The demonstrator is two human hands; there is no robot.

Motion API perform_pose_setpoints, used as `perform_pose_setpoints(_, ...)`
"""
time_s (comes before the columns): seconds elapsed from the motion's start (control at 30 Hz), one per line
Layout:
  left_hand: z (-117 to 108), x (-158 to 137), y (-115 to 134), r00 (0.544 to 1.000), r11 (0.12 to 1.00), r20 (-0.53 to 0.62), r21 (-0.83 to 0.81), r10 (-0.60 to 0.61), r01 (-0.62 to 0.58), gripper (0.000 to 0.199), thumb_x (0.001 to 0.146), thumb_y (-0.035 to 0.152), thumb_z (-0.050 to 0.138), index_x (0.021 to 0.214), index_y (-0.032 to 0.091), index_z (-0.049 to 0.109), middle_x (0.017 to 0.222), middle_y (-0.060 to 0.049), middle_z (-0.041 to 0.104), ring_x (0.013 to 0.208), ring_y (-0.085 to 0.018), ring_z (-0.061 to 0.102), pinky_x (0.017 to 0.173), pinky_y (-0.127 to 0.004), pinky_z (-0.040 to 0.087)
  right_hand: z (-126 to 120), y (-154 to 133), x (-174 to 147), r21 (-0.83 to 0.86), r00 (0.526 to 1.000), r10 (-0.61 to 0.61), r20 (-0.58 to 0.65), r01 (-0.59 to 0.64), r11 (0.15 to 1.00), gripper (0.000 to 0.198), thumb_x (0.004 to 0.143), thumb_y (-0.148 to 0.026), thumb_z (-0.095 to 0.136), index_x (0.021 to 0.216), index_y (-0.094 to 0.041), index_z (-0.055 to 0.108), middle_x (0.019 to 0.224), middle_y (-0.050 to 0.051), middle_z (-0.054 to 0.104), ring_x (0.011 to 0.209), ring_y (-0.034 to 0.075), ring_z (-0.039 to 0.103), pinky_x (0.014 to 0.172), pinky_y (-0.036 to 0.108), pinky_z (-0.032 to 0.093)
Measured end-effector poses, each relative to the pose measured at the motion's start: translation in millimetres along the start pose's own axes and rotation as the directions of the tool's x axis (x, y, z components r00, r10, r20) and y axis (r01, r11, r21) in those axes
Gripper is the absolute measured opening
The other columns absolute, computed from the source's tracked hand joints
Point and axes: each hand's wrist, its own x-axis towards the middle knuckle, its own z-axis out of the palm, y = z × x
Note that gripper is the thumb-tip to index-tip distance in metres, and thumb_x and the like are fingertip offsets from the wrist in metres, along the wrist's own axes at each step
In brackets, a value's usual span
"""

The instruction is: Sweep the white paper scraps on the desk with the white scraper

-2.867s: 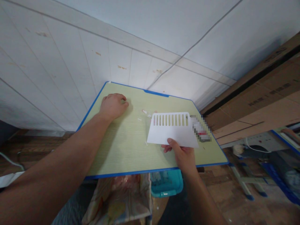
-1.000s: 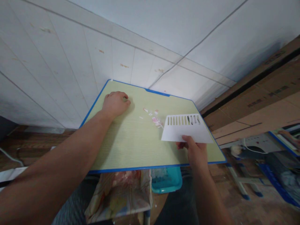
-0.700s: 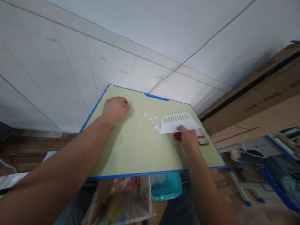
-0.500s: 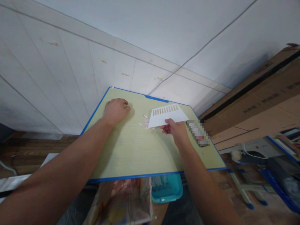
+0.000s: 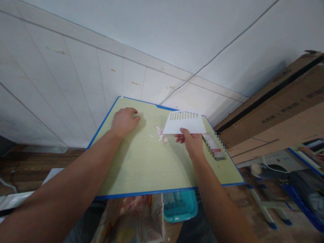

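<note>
My right hand (image 5: 191, 138) pinches the near edge of a white flat sheet (image 5: 184, 125), thumb on top and fingers beneath. A row of slots runs along the sheet's far side. It is held above the right half of a pale yellow-green tabletop (image 5: 141, 165) with a blue rim. Small pinkish-white scraps (image 5: 160, 132) lie on the tabletop just left of the sheet. My left hand (image 5: 125, 121) rests near the far left of the tabletop, its fingers loosely curled and a gap between thumb and forefinger. Nothing shows in its grasp.
A blurred-out object (image 5: 215, 145) lies at the tabletop's right side. Below the near edge are an open bag (image 5: 141, 222) with reddish contents and a turquoise bin (image 5: 181, 216). Cardboard boxes (image 5: 278, 111) stand at right; a white wall (image 5: 152, 33) with a cable rises behind.
My right hand has shifted the slotted sheet slightly right and turned it more level, uncovering more of the scraps. My left hand stays in nearly the same place.
</note>
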Motion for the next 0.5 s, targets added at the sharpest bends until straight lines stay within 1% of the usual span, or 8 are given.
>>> perform_pose_setpoints(0.07,1.0,0.6,0.0,1.0,1.0,-0.005,0.004,-0.006,0.007,0.051,0.105,0.037,0.062,0.144,0.021,0.091,0.157,-0.018,0.086,0.153,-0.041,0.076,0.138,-0.057,0.056,-11.1,-1.5,-8.7,0.004,1.0,-0.021,-0.022,0.021,1.0,0.028,0.078,-0.049,0.081,0.083,-0.022,0.079,0.065,0.009,0.084,0.047,0.022,0.073,0.047,0.03,0.05)
perform_pose_setpoints(0.17,2.4,1.1,-0.1,1.0,1.0,-0.009,0.007,-0.008,0.008,0.051,0.105,0.038,0.062,0.144,0.021,0.091,0.157,-0.019,0.087,0.153,-0.042,0.076,0.138,-0.058,0.057,-25.5,2.5,-27.0,-0.036,1.0,-0.001,0.011,0.002,0.999,0.031,0.083,-0.051,0.084,0.078,-0.021,0.079,0.068,0.012,0.085,0.05,0.023,0.074,0.05,0.032,0.053)
perform_pose_setpoints(0.23,2.7,1.0,-0.4,1.0,1.0,-0.008,0.007,-0.005,0.005,0.051,0.105,0.038,0.062,0.144,0.021,0.091,0.156,-0.018,0.087,0.152,-0.041,0.076,0.138,-0.058,0.057,-31.3,9.2,-38.8,-0.04,1.0,0.013,0.016,-0.012,0.999,0.034,0.086,-0.053,0.087,0.081,-0.02,0.081,0.072,0.013,0.087,0.052,0.023,0.075,0.051,0.032,0.054)
perform_pose_setpoints(0.3,2.7,0.9,-0.7,1.0,1.0,-0.009,0.009,-0.004,0.004,0.051,0.106,0.037,0.062,0.144,0.02,0.091,0.156,-0.018,0.087,0.153,-0.041,0.076,0.139,-0.056,0.056,-34.6,16.5,-47.5,-0.024,0.999,0.024,0.028,-0.024,0.999,0.035,0.086,-0.055,0.089,0.084,-0.02,0.083,0.074,0.013,0.089,0.052,0.023,0.075,0.052,0.032,0.054)
perform_pose_setpoints(0.4,2.8,0.8,-1.2,1.0,1.0,-0.017,0.006,-0.006,0.006,0.051,0.105,0.036,0.062,0.144,0.02,0.091,0.157,-0.017,0.087,0.153,-0.041,0.076,0.139,-0.056,0.056,-37.1,24.0,-53.7,0.006,0.996,0.057,0.064,-0.057,0.998,0.034,0.086,-0.053,0.088,0.079,-0.02,0.082,0.071,0.014,0.087,0.051,0.023,0.074,0.053,0.033,0.056)
perform_pose_setpoints(0.5,3.0,1.2,-1.8,1.0,1.0,-0.022,0.003,-0.005,0.005,0.049,0.104,0.036,0.065,0.143,0.023,0.092,0.155,-0.016,0.088,0.151,-0.041,0.077,0.138,-0.057,0.057,-37.5,26.8,-53.6,0.026,0.999,0.05,0.013,-0.051,0.998,0.034,0.088,-0.052,0.087,0.079,-0.02,0.082,0.072,0.014,0.088,0.051,0.023,0.074,0.054,0.033,0.057)
